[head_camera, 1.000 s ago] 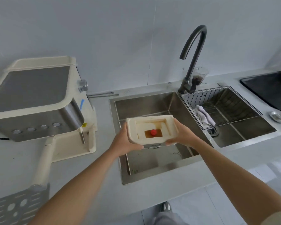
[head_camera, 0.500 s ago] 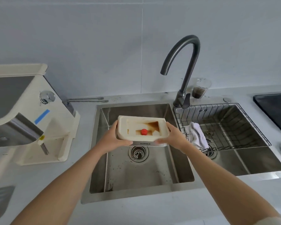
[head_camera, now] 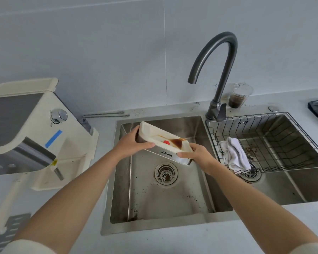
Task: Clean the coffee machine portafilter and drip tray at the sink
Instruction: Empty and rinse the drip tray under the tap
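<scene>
Tilted now where we had it level half a second ago, the drip tray point(head_camera: 154, 133) dips at its right end over the left sink basin point(head_camera: 173, 202), with brown liquid point(head_camera: 177, 142) pooled toward that low end beside the red float point(head_camera: 166, 142). Our left hand point(head_camera: 130, 143) grips the raised left end, fingers curled round it, and our right hand point(head_camera: 198, 155) grips the low right end, thumb on the steel front. We note the coffee machine point(head_camera: 26, 125) at left and a white cloth point(head_camera: 235, 154) in the wire basket point(head_camera: 264, 125) at right.
</scene>
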`<state>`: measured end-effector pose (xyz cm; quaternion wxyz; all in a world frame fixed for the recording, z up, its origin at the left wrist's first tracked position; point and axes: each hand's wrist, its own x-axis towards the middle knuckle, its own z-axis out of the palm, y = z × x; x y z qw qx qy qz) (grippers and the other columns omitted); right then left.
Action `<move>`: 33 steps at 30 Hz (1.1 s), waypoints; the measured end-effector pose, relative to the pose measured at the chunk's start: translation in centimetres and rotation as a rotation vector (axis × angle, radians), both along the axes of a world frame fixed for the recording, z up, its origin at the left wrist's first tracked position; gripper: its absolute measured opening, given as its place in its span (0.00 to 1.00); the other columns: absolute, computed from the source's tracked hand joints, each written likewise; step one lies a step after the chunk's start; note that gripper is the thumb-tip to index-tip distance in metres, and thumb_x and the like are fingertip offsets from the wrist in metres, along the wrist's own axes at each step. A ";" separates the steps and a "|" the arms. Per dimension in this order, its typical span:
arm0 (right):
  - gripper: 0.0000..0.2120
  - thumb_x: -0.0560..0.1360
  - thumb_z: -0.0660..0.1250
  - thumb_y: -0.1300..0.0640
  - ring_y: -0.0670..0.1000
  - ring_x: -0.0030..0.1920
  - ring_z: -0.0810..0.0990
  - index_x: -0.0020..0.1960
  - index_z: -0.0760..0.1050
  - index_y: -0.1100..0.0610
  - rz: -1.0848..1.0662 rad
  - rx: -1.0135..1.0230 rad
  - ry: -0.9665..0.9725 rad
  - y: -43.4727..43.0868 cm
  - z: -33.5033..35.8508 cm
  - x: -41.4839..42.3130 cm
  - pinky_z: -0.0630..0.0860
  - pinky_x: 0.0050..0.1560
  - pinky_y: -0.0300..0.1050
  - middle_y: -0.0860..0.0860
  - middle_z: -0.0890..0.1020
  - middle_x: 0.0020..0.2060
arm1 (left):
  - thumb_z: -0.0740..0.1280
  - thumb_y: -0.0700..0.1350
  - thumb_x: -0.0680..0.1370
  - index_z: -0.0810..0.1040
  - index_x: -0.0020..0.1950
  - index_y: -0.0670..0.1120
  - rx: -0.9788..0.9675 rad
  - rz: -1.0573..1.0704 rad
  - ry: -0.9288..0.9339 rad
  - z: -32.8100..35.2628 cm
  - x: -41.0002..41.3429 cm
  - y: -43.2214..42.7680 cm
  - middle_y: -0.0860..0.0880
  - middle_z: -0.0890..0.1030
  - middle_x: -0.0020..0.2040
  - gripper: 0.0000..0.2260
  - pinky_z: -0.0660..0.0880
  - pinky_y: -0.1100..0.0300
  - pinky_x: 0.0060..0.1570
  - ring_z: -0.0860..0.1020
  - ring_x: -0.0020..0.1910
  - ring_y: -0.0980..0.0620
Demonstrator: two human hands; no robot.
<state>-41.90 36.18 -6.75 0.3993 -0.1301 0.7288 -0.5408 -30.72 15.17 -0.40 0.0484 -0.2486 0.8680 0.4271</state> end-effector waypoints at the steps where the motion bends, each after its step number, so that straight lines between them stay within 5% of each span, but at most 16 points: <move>1: 0.16 0.67 0.74 0.60 0.55 0.52 0.78 0.52 0.75 0.57 -0.010 -0.003 -0.029 -0.2 -0.2 -0.2 0.74 0.58 0.49 0.56 0.80 0.52 | 0.72 0.51 0.71 0.60 0.73 0.51 -0.006 -0.003 -0.009 0.1 -0.4 -0.1 0.52 0.71 0.67 0.35 0.66 0.60 0.58 0.69 0.66 0.50; 3: 0.15 0.67 0.74 0.60 0.56 0.52 0.78 0.52 0.76 0.60 -0.026 -0.013 -0.081 -0.5 -0.4 -0.4 0.73 0.59 0.50 0.57 0.80 0.52 | 0.72 0.52 0.71 0.60 0.73 0.51 -0.022 -0.008 -0.025 0.4 -1.3 -0.4 0.51 0.70 0.68 0.34 0.66 0.61 0.57 0.69 0.67 0.50; 7: 0.17 0.69 0.72 0.59 0.51 0.41 0.76 0.55 0.75 0.66 -0.055 -0.027 -0.166 -0.9 -0.7 -0.8 0.73 0.40 0.38 0.54 0.80 0.42 | 0.71 0.61 0.64 0.63 0.72 0.52 -0.047 -0.029 -0.104 1.2 -2.8 -1.0 0.51 0.71 0.68 0.39 0.69 0.57 0.61 0.70 0.66 0.50; 10: 0.20 0.69 0.72 0.59 0.54 0.46 0.76 0.56 0.75 0.69 -0.086 -0.046 -0.258 -1.4 -1.4 -1.2 0.72 0.49 0.44 0.58 0.80 0.47 | 0.68 0.67 0.57 0.65 0.71 0.53 -0.054 -0.056 -0.165 1.9 -3.8 -1.2 0.52 0.73 0.67 0.44 0.69 0.54 0.64 0.71 0.65 0.50; 12: 0.24 0.69 0.73 0.57 0.55 0.49 0.76 0.58 0.74 0.72 -0.110 -0.061 -0.301 -1.7 -1.7 -1.4 0.72 0.52 0.45 0.60 0.79 0.49 | 0.69 0.64 0.64 0.66 0.70 0.51 -0.083 -0.069 -0.194 2.0 -4.6 -1.5 0.51 0.72 0.67 0.38 0.69 0.57 0.62 0.71 0.66 0.49; 16: 0.20 0.72 0.70 0.56 0.51 0.46 0.79 0.59 0.75 0.67 -0.119 -0.113 -0.414 -2.0 -2.0 -1.3 0.75 0.49 0.40 0.56 0.82 0.48 | 0.67 0.57 0.73 0.68 0.69 0.48 -0.120 -0.061 -0.239 1.8 -6.0 -2.1 0.50 0.73 0.66 0.28 0.65 0.61 0.55 0.71 0.63 0.50; 21: 0.20 0.74 0.67 0.49 0.50 0.44 0.78 0.61 0.74 0.60 -0.099 -0.124 -0.574 -2.2 -1.9 -0.7 0.77 0.44 0.39 0.53 0.80 0.46 | 0.65 0.68 0.67 0.70 0.67 0.47 -0.142 -0.050 -0.323 1.7 -7.4 -2.1 0.50 0.73 0.65 0.35 0.67 0.59 0.55 0.72 0.63 0.49; 25: 0.26 0.71 0.69 0.45 0.55 0.50 0.78 0.62 0.72 0.59 -0.122 -0.093 -0.654 -2.2 -1.7 -0.6 0.78 0.52 0.46 0.57 0.78 0.52 | 0.65 0.63 0.72 0.73 0.41 0.49 -0.152 0.017 -0.360 1.3 -8.2 -1.7 0.48 0.73 0.53 0.17 0.65 0.59 0.51 0.73 0.57 0.47; 29: 0.26 0.70 0.70 0.45 0.55 0.48 0.79 0.60 0.72 0.60 -0.173 -0.054 -0.704 -2.1 -1.7 -0.6 0.78 0.48 0.48 0.58 0.78 0.50 | 0.65 0.64 0.70 0.74 0.61 0.45 -0.111 0.054 -0.355 0.8 -8.4 -1.5 0.45 0.75 0.61 0.28 0.68 0.56 0.54 0.73 0.58 0.46; 33: 0.24 0.70 0.70 0.45 0.56 0.53 0.78 0.57 0.72 0.60 -0.207 -0.031 -0.737 -1.9 -1.9 -0.7 0.76 0.59 0.52 0.58 0.78 0.51 | 0.65 0.66 0.70 0.70 0.67 0.44 -0.124 0.082 -0.382 0.2 -8.3 -1.0 0.45 0.73 0.66 0.34 0.68 0.56 0.54 0.72 0.63 0.44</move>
